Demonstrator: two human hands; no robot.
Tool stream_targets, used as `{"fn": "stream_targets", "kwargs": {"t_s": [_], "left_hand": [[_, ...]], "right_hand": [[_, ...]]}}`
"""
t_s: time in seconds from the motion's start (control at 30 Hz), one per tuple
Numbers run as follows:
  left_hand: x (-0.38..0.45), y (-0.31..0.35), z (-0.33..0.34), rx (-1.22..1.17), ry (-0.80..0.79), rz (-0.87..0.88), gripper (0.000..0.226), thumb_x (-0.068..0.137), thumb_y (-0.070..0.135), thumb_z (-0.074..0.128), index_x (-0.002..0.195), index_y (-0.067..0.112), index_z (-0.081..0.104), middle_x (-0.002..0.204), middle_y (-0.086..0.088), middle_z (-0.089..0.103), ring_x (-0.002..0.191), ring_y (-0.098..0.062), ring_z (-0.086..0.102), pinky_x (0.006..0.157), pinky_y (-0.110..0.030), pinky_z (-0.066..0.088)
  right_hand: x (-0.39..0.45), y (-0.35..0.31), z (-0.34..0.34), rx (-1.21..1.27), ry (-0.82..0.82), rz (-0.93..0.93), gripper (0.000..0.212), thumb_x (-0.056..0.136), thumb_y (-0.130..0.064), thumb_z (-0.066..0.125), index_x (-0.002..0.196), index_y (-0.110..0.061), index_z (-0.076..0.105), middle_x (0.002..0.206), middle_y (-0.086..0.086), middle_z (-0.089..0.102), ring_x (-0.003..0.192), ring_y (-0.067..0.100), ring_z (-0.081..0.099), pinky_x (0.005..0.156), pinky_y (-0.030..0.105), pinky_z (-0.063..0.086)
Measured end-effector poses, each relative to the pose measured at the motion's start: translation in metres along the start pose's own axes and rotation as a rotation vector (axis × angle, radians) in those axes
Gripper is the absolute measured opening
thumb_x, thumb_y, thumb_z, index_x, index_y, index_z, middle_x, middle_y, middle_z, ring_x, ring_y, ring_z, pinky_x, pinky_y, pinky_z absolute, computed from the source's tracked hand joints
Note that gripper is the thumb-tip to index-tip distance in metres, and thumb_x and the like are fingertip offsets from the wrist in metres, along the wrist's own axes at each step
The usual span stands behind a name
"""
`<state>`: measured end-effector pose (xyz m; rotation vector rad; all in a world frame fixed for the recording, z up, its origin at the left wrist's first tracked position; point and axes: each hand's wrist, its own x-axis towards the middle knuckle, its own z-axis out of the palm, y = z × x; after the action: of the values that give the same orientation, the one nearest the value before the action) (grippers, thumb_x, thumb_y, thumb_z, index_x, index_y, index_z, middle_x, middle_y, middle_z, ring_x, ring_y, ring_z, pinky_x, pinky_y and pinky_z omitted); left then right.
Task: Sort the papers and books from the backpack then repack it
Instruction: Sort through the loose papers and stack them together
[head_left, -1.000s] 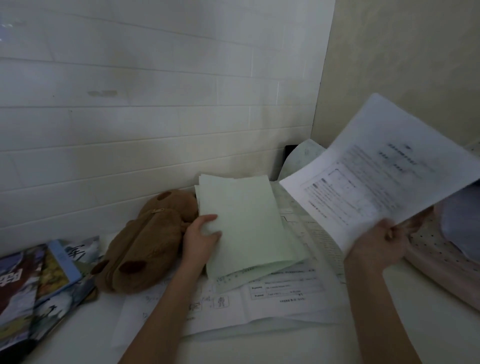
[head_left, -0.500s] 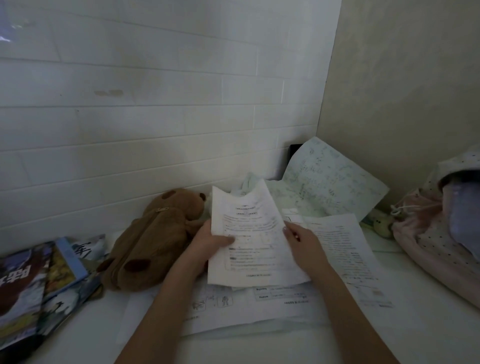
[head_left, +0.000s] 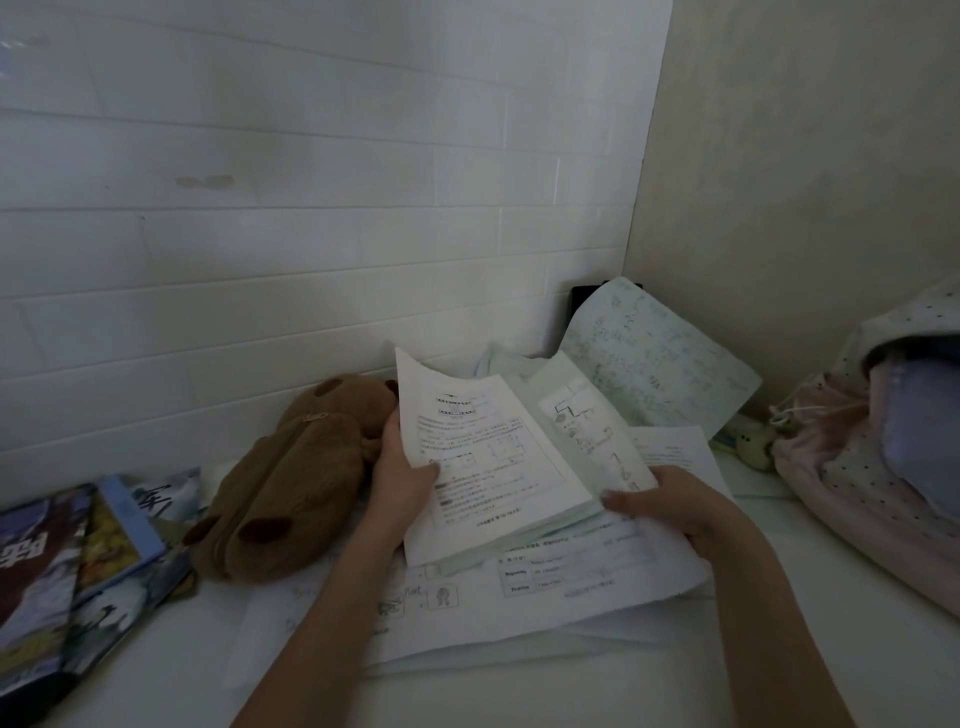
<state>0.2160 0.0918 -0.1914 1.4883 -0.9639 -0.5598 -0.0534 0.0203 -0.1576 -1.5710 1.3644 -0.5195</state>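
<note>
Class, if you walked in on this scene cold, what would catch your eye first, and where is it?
The bundle of printed papers at centre, gripped by the left hand and right hand above loose sheets. Next, the brown plush pencil case lying left of it, by the tiled wall.

Both forearms bare, no sleeves; left grip (head_left: 402, 470), right grip (head_left: 670, 501) ungloved.

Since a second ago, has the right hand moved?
Yes. The right hand came down and leftward from beside the backpack to the paper stack, nearer the brown plush pouch.
</note>
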Motion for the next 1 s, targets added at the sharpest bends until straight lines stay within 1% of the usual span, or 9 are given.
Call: {"fn": "stream_targets", "kwargs": {"t_s": [0.1, 0.2, 0.3, 0.43, 0.53, 0.7, 0.77, 0.87, 1.0], "left_hand": [[0.002, 0.001, -0.003, 0.025, 0.035, 0.04, 0.078, 0.079, -0.015, 0.051, 0.145, 0.017, 0.025, 0.14, -0.006, 0.045, 0.129, -0.02, 0.043, 0.107, -0.036, 0.038], [0.001, 0.005, -0.006, 0.063, 0.078, 0.114, 0.078, 0.077, -0.02, 0.047, 0.144, 0.012, 0.026, 0.141, -0.007, 0.043, 0.129, -0.017, 0.041, 0.105, -0.027, 0.034], [-0.001, 0.007, -0.007, 0.089, 0.098, 0.146, 0.078, 0.077, -0.021, 0.045, 0.145, 0.011, 0.025, 0.143, -0.007, 0.041, 0.124, -0.01, 0.038, 0.102, -0.022, 0.031], [-0.002, 0.005, -0.005, 0.113, 0.108, 0.142, 0.077, 0.079, -0.019, 0.044, 0.146, 0.013, 0.024, 0.142, -0.006, 0.042, 0.127, -0.013, 0.04, 0.1, -0.02, 0.031], [-0.003, 0.007, -0.006, 0.101, 0.155, 0.156, 0.076, 0.079, -0.021, 0.039, 0.146, 0.013, 0.026, 0.141, -0.007, 0.044, 0.128, -0.014, 0.041, 0.102, -0.019, 0.03], [-0.002, 0.005, -0.021, 0.149, 0.273, 0.133, 0.082, 0.079, -0.022, 0.038, 0.148, 0.018, 0.022, 0.14, -0.013, 0.046, 0.129, -0.025, 0.045, 0.109, -0.028, 0.034], [0.0, 0.005, -0.03, 0.229, 0.341, 0.141, 0.082, 0.08, -0.019, 0.039, 0.149, 0.021, 0.021, 0.136, -0.019, 0.05, 0.123, -0.029, 0.05, 0.107, -0.033, 0.038], [0.002, 0.006, -0.042, 0.29, 0.366, 0.119, 0.082, 0.083, -0.015, 0.039, 0.15, 0.024, 0.015, 0.125, -0.022, 0.056, 0.109, -0.033, 0.058, 0.093, -0.029, 0.044], [0.002, 0.001, -0.042, 0.281, 0.219, 0.065, 0.075, 0.09, -0.006, 0.041, 0.15, 0.027, 0.009, 0.145, -0.013, 0.04, 0.131, -0.025, 0.041, 0.107, -0.025, 0.027]], "right_hand": [[0.003, 0.002, 0.006, -0.028, 0.27, -0.032, 0.036, 0.08, -0.021, 0.073, 0.11, -0.002, 0.067, 0.103, 0.011, 0.068, 0.086, 0.022, 0.059, 0.082, 0.033, 0.046], [0.003, 0.008, 0.003, -0.135, 0.675, 0.051, 0.036, 0.09, -0.027, 0.058, 0.121, -0.008, 0.059, 0.117, 0.016, 0.061, 0.103, 0.033, 0.057, 0.092, 0.041, 0.042], [0.001, 0.02, -0.014, -0.215, 1.018, 0.095, 0.026, 0.095, -0.021, 0.047, 0.117, -0.008, 0.051, 0.119, 0.023, 0.057, 0.11, 0.041, 0.054, 0.094, 0.048, 0.039], [0.006, 0.024, -0.019, -0.096, 0.831, 0.028, 0.05, 0.091, -0.024, 0.054, 0.134, -0.009, 0.034, 0.133, 0.02, 0.049, 0.121, 0.039, 0.048, 0.098, 0.047, 0.037], [0.007, 0.022, -0.021, 0.088, 0.743, -0.155, 0.071, 0.08, -0.009, 0.067, 0.139, -0.008, 0.028, 0.137, 0.019, 0.044, 0.125, 0.035, 0.046, 0.1, 0.041, 0.038], [0.011, 0.025, -0.015, -0.127, 0.609, -0.033, 0.106, 0.07, -0.013, 0.074, 0.146, -0.033, 0.003, 0.148, 0.017, 0.027, 0.13, 0.04, 0.034, 0.106, 0.05, 0.031], [0.012, 0.025, -0.011, -0.159, 0.621, -0.024, 0.101, 0.076, -0.006, 0.066, 0.149, -0.032, 0.001, 0.146, 0.022, 0.03, 0.13, 0.041, 0.034, 0.105, 0.046, 0.031], [0.012, 0.026, -0.011, -0.117, 0.76, -0.147, 0.085, 0.078, 0.01, 0.056, 0.149, -0.018, 0.02, 0.143, 0.023, 0.035, 0.126, 0.039, 0.04, 0.1, 0.041, 0.038], [0.012, 0.024, -0.016, 0.041, 0.804, -0.149, 0.049, 0.077, 0.003, 0.067, 0.123, -0.008, 0.055, 0.12, 0.02, 0.061, 0.107, 0.032, 0.059, 0.085, 0.034, 0.045]]}}
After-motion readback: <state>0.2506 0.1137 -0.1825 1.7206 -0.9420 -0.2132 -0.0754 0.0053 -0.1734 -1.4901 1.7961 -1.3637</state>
